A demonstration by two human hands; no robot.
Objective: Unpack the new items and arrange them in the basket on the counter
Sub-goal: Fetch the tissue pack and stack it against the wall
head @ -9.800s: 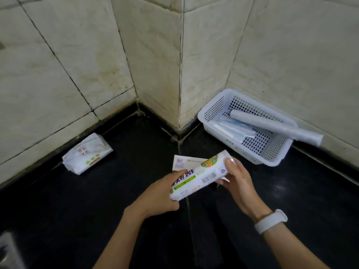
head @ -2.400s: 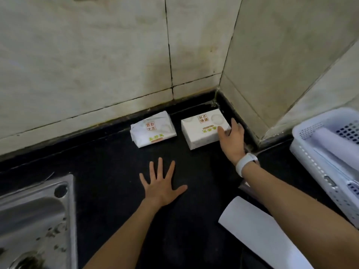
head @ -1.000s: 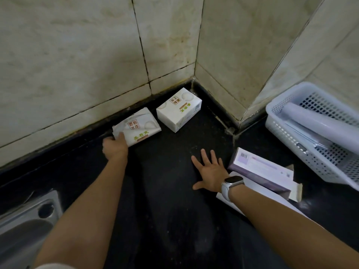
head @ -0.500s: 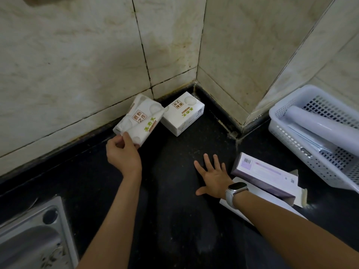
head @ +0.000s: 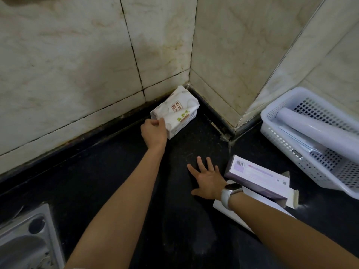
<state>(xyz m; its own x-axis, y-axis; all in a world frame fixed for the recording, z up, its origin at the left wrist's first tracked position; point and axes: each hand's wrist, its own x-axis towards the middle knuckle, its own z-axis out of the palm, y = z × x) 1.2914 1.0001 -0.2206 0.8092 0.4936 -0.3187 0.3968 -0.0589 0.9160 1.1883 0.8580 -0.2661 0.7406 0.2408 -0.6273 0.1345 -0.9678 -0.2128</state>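
Note:
My left hand grips a soft white tissue pack that lies on top of a second tissue pack in the wall corner. My right hand, with a white watch on the wrist, rests flat on the black counter with fingers spread, holding nothing. A purple carton with an open end flap lies just right of that hand, over a white sheet. The white plastic basket at the right edge holds a white roll and a flat packet.
A steel sink fills the lower left corner. Tiled walls meet behind the tissue packs, and a jutting wall corner stands between the packs and the basket.
My left hand has carried the soft tissue pack to the right and set it on top of the other pack in the corner. My right hand has stayed flat on the counter.

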